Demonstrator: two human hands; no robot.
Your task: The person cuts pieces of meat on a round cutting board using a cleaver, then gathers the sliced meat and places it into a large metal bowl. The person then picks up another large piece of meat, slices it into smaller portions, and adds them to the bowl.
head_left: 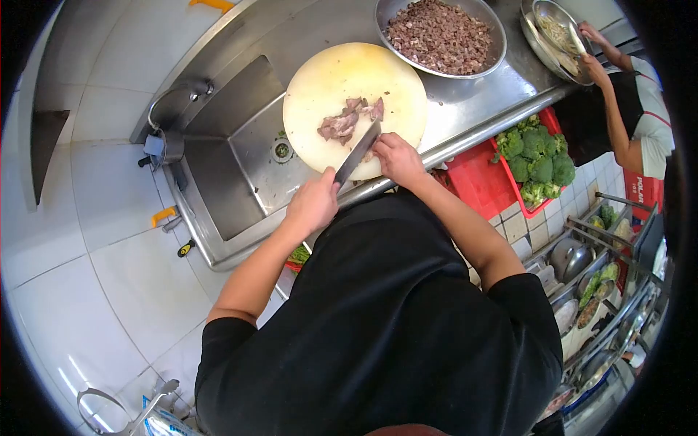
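Observation:
My left hand (313,201) is closed round the handle of a kitchen knife (358,153), whose broad blade points up and right over the round cutting board (320,80). My right hand (398,158) is at the board's near right edge, fingers curled and pressed down beside the blade. A piece of meat (369,155) shows at its fingertips, mostly covered. Beyond the knife, cooked-looking brownish meat slices (339,126) lie in a loose heap on the board, with small crumbs around them.
A metal bowl (499,54) of diced meat stands behind the board. The sink (218,171) lies to the left. Broccoli (536,156) fills a red crate (534,212) at right. Another person's hands (596,69) hold a strainer (556,16) over a basin.

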